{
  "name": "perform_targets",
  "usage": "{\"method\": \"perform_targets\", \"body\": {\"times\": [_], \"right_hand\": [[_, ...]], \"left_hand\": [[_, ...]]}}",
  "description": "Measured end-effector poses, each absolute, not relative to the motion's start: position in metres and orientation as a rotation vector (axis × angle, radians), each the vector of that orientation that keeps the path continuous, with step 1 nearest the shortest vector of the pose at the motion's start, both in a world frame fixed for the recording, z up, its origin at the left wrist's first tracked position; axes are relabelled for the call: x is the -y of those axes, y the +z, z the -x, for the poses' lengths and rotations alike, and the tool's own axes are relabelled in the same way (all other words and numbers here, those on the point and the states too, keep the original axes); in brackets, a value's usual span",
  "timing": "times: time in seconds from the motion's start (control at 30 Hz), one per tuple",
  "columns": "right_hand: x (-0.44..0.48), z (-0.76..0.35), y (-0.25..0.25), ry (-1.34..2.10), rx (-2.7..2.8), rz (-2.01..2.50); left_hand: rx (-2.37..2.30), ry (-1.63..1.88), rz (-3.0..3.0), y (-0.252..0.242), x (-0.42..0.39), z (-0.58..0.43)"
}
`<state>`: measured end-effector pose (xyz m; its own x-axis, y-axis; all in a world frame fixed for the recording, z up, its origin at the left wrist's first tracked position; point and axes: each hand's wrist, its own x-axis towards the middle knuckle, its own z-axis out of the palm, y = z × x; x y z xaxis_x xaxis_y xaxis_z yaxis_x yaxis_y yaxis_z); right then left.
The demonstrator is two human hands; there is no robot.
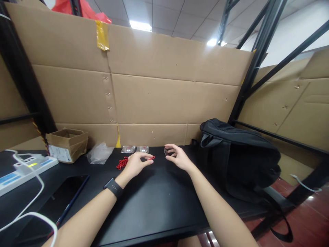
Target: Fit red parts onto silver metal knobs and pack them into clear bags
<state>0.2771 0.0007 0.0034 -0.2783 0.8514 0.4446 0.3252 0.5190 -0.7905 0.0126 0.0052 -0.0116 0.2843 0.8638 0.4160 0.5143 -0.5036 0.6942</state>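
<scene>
My left hand (137, 163) is closed in a pinch on a thin red cord (153, 157) above the black table. Beside its wrist side lies a pile of red cords (121, 163). My right hand (178, 157) is closed around a small, clear round object (166, 151) with a dark edge; its exact kind is too small to make out. A gap separates the two hands. Behind my left hand, two small clear packets (128, 149) with shiny round contents lie near the cardboard wall.
An open cardboard box (67, 144) and a clear plastic bag (100, 153) stand back left. Nearer are a white power strip (28, 171) with cables and a dark tablet (55, 202). A black backpack (239, 161) occupies the right side. Cardboard (154, 99) walls the back.
</scene>
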Motion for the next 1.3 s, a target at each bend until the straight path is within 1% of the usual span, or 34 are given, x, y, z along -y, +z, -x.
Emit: {"method": "perform_targets", "body": {"times": [0.17, 0.4, 0.57, 0.97, 1.1, 1.3], "right_hand": [[0.013, -0.243, -0.001, 0.982, 1.771, 0.742], [0.019, -0.229, -0.007, 1.194, 1.667, 0.637], [0.017, -0.227, -0.009, 1.206, 1.647, 0.651], [0.015, -0.224, -0.014, 1.145, 1.637, 0.685], [0.015, -0.222, -0.015, 1.139, 1.611, 0.701], [0.015, -0.222, -0.013, 1.097, 1.601, 0.733]], "left_hand": [[-1.221, 1.124, -2.094, -0.013, -0.002, -0.018], [-1.397, 1.189, -2.22, -0.005, 0.008, -0.023], [-1.528, 1.243, -2.354, -0.005, 0.012, -0.025], [-1.488, 1.257, -2.472, -0.009, 0.011, -0.028], [-1.502, 1.236, -2.45, -0.008, 0.015, -0.031], [-1.53, 1.143, -2.249, -0.014, 0.014, -0.035]]}}
